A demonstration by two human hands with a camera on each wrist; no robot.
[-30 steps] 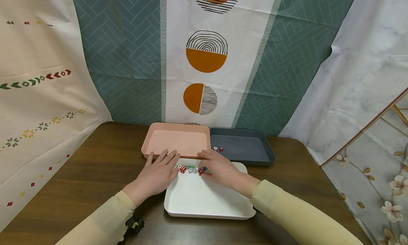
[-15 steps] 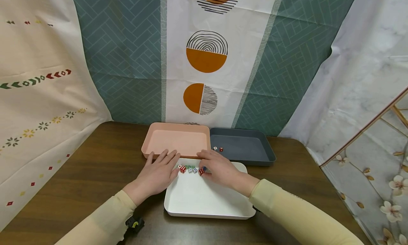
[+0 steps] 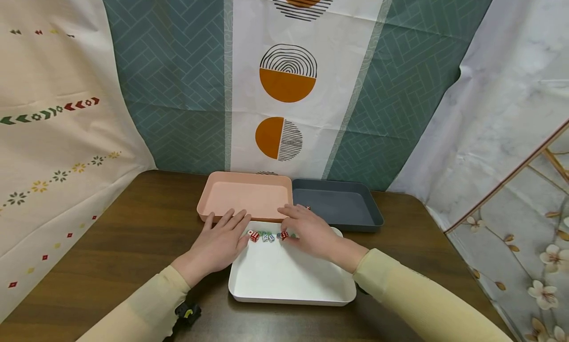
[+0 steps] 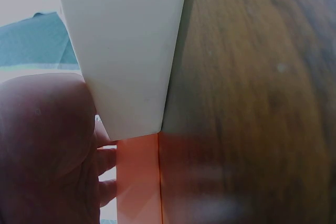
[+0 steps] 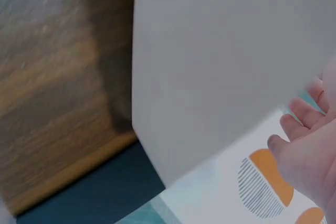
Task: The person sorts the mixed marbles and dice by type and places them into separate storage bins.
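Note:
In the head view, a white tray (image 3: 291,277) lies before me with a row of small dice along its far side. My right hand (image 3: 311,235) is over its far right part, pinching a red die (image 3: 284,235) between thumb and finger. Left of it are white dice (image 3: 268,237), greenish dice behind them, and another red die (image 3: 254,237). My left hand (image 3: 221,244) rests across the tray's far left corner, fingers straight and spread toward the pink tray (image 3: 251,193). Both wrist views show mostly the white tray's outer wall; the dice are hidden there.
A dark blue tray (image 3: 342,206) stands behind the white one at right, beside the pink tray. A red die (image 3: 308,208) shows in it, partly behind my right hand. Brown wooden table (image 3: 133,248) surrounds the trays; patterned cloths (image 3: 186,85) hang behind and at the sides.
My right hand has shifted slightly right and up with the red die. It now covers the white die in the dark blue tray. My left hand stays put.

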